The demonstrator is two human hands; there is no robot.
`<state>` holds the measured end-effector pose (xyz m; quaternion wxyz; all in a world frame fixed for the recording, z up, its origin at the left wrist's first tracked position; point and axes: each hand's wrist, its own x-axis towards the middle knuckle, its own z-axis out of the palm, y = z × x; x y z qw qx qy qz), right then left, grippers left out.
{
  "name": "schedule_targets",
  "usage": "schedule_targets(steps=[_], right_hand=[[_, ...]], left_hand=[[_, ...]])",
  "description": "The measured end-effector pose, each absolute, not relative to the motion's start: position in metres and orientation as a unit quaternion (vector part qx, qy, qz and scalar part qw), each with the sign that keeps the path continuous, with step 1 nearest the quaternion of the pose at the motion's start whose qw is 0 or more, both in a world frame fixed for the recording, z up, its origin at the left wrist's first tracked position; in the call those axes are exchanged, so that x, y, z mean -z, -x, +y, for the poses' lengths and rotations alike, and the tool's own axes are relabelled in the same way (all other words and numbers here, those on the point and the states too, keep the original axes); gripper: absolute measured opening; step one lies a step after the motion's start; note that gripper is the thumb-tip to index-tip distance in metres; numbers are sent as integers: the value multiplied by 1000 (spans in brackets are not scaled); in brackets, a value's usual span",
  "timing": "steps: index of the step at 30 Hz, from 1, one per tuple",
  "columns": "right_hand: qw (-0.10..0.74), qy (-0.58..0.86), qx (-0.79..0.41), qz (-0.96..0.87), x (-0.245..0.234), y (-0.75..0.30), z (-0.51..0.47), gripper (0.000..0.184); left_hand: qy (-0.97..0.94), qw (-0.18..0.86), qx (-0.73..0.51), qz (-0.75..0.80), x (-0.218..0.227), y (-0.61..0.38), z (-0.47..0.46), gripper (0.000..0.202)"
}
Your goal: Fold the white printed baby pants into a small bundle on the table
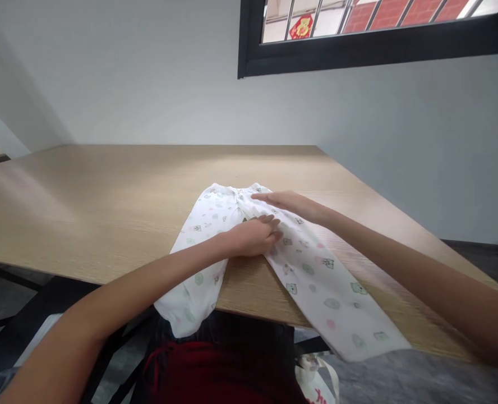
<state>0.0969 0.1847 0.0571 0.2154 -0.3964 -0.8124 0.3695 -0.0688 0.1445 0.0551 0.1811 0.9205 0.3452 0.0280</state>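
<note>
A pair of white pants (312, 264) printed with small green and pink animal figures lies spread on the wooden table. Its gathered waistband is at the far side, and both legs reach over the near edge. My left hand (257, 234) rests at the crotch and the inner side of the right-hand leg, its fingers slightly bent and apart. Just beyond it, my right hand (289, 203) lies over the upper part of that same leg, fingers stretched out flat. No object shows in either hand.
The pale wooden table (118, 196) reaches back to a grey wall (156, 73). A dark-framed barred window (358, 42) is at the upper right. Below the near edge are a black bench (34, 320) on the left and a white bag with red lettering (316, 381).
</note>
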Motion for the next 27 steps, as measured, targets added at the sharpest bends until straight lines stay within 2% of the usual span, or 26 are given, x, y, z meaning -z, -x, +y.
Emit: schedule_targets(steps=[3,6,10,13,15,20,22,24,25,27], right_hand=[[175,406,-335,-832,-36,-119,174,42],[137,398,-259,-870,-18,-125,192,48],[81,479,-123,-865,-5,-119,243,54],[85,551,-85,-826,0,-112,268,54],[118,568,-75,-811,1,-109,270,52],[248,571,-103,-776,-8,-108,257,43],[229,610,-138,-746,-18,-106,253,32],[156,650,-202,-716,-32,-103,251,19],[126,662,-240,-699,-39,-102,250,19],[131,670,-314,-660,-51,-99,248,23]], left_hand=[[-933,180,-22,312,-46,37,144,50],[-957,166,-35,235,-38,36,97,48],[-964,100,-137,206,-24,50,30,47],[-947,50,-222,228,-11,42,11,50],[-935,7,-244,256,-5,25,11,51],[-910,-61,-276,302,3,-17,12,31],[-914,-63,-283,284,3,-21,12,15],[-915,-76,-291,269,1,-19,13,4],[-913,-81,-298,267,-1,-16,14,4],[-907,-73,-314,270,-7,-5,16,5]])
